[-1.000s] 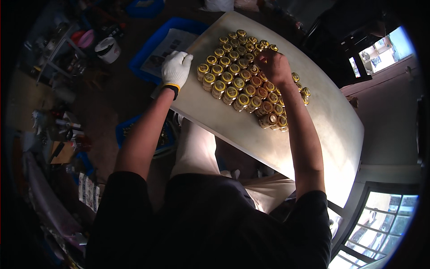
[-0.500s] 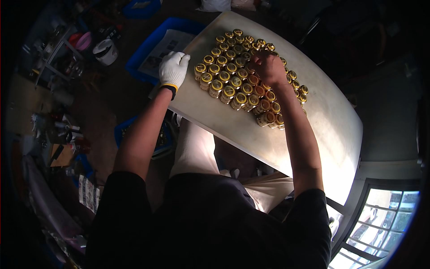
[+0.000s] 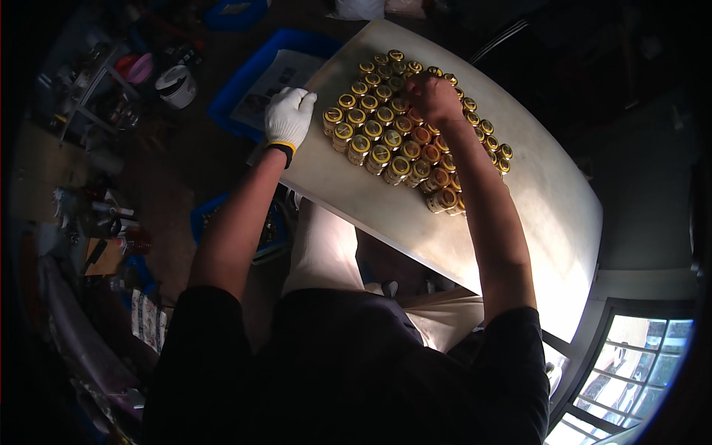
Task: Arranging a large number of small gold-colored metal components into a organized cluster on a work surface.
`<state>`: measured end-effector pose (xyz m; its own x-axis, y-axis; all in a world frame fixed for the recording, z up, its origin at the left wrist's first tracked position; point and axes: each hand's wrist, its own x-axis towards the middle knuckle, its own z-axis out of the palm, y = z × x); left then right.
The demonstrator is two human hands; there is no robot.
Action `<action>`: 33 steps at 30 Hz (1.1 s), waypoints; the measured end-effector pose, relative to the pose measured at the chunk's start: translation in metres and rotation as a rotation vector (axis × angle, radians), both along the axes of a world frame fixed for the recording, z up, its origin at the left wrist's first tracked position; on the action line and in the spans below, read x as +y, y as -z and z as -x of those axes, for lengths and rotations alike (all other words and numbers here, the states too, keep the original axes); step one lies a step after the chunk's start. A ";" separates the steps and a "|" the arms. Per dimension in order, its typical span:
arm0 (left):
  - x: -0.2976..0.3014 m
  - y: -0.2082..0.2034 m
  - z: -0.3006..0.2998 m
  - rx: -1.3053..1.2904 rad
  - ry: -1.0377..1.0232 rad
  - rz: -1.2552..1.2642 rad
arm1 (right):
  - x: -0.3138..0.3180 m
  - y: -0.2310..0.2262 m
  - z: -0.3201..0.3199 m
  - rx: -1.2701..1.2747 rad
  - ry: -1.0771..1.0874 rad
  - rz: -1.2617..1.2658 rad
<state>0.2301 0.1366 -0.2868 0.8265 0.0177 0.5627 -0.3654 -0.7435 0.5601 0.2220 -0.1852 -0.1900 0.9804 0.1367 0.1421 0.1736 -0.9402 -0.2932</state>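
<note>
Several small glass jars (image 3: 382, 154) with gold lids stand packed together on a pale tabletop (image 3: 326, 167). Thin lines or strips show on some lids; others look brownish. My bare right hand (image 3: 432, 98) is over the far middle of the group, its fingers bent down and closed among the lids. Whatever they pinch or touch is hidden beneath the hand. At the table's left edge rests my left hand (image 3: 289, 116), in a white knitted glove with a yellow cuff. Its fingers are curled into a loose fist, apart from the jars, and their inside does not show.
Beyond the left edge lies a blue tray (image 3: 226, 96) with a printed sheet in it. A blue container (image 3: 199, 216) sits lower, beside my left forearm. Farther left are a white bucket (image 3: 176, 87) and cluttered shelves. A barred window (image 3: 634, 356) is at the lower right.
My right hand has moved slightly away from me and to the left over the lids. My left hand stays at the table edge, still curled.
</note>
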 end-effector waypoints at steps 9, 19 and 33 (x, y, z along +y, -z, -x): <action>0.000 0.003 -0.002 0.003 0.004 0.009 | -0.012 0.003 0.007 -0.154 -0.051 -0.131; 0.000 0.001 -0.001 0.006 0.011 0.015 | -0.015 -0.001 0.012 -0.136 -0.045 0.067; 0.000 -0.001 0.001 0.018 0.005 0.014 | -0.024 0.004 -0.008 -0.235 0.059 -0.018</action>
